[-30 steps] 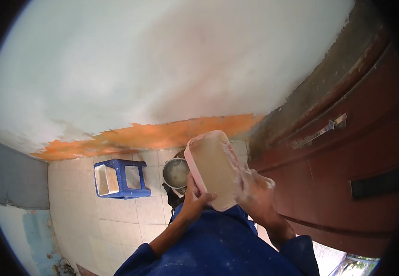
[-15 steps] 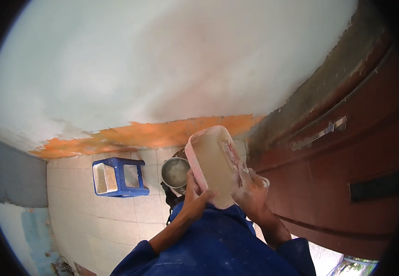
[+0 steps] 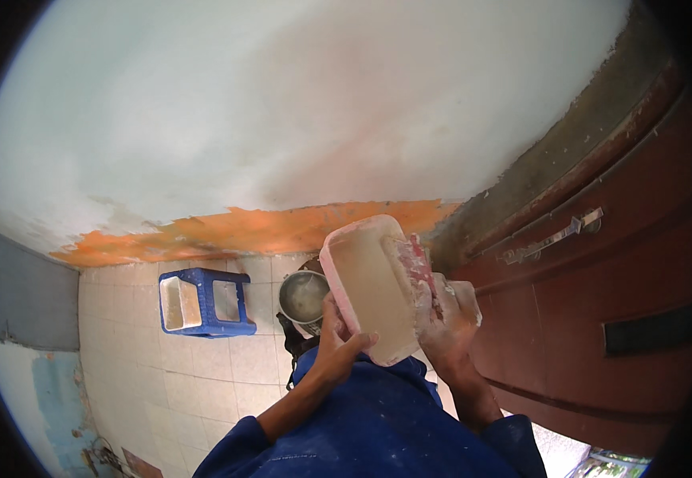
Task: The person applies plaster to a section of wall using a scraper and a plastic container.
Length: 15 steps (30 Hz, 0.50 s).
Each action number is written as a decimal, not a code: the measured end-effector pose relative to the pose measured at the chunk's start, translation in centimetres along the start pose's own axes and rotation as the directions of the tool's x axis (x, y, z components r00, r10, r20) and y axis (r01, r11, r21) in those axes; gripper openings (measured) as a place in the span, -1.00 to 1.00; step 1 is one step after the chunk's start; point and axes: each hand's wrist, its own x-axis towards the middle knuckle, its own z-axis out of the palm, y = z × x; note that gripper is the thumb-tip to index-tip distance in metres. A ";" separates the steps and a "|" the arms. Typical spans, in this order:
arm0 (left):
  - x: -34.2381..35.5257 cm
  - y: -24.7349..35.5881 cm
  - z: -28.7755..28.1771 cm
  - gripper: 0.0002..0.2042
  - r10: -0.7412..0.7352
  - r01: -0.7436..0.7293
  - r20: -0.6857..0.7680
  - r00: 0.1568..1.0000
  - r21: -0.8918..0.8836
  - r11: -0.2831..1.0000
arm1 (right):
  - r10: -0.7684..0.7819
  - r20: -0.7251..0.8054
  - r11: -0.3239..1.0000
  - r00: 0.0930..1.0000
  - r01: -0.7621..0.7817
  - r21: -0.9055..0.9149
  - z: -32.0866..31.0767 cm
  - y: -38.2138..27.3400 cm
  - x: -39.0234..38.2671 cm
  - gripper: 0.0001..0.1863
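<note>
A pink rectangular plastic tub (image 3: 386, 231), its inside coated with beige-white paste, is tilted in front of my body. My left hand (image 3: 341, 338) grips its left side, the thumb over the rim. At the tub's right edge my right hand (image 3: 451, 323) is closed around a putty knife (image 3: 419, 267), reddish and smeared with white paste; the fingers hide part of it. White residue coats the fingers of that hand.
A blue plastic stool (image 3: 214, 303) with a white container (image 3: 180, 303) at its left stands on the tiled floor (image 3: 202, 378). Left of the tub is a round bucket (image 3: 304, 296) with greyish contents. Ahead rises a patchy white wall (image 3: 242, 119); to the right is a brown door (image 3: 569, 303).
My right hand has shifted slightly right, bringing the putty knife from inside the tub to its right rim. My left hand keeps the tub almost in place.
</note>
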 end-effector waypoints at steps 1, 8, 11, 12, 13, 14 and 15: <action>0.0 0.1 0.1 -0.18 0.003 -0.003 0.016 1.000 -0.012 1.000 | 0.071 -0.021 0.995 0.997 -0.069 0.069 -0.1 -0.2 0.1 -0.83; 0.1 -1.0 -1.5 -0.10 -0.113 0.120 0.097 0.989 -0.062 0.991 | 0.181 -0.016 0.965 0.983 -0.175 0.198 -0.5 -0.6 -0.8 -0.85; 0.1 -2.0 -2.8 -0.13 -0.082 0.168 0.231 0.969 -0.384 0.908 | 0.239 0.008 0.940 0.971 -0.233 0.247 -1.1 -1.0 -0.7 -0.83; 0.0 -2.6 -3.3 -0.16 -0.100 0.174 0.218 0.971 -0.348 0.921 | 0.239 0.030 0.939 0.971 -0.239 0.247 -1.3 -1.2 -0.8 -0.83; -0.1 -3.3 -3.9 -0.19 -0.118 0.178 0.204 0.972 -0.312 0.933 | 0.238 0.052 0.938 0.970 -0.243 0.248 -1.5 -1.4 -0.8 -0.83; -0.1 -3.7 -4.2 -0.20 -0.135 0.186 0.193 0.972 -0.276 0.943 | 0.238 0.070 0.937 0.969 -0.248 0.246 -1.6 -1.5 -0.8 -0.83; 0.1 -3.9 -4.3 -0.22 -0.111 0.190 0.240 0.964 -0.337 0.922 | 0.265 0.079 0.918 0.961 -0.276 0.285 -1.8 -1.9 -0.8 -0.83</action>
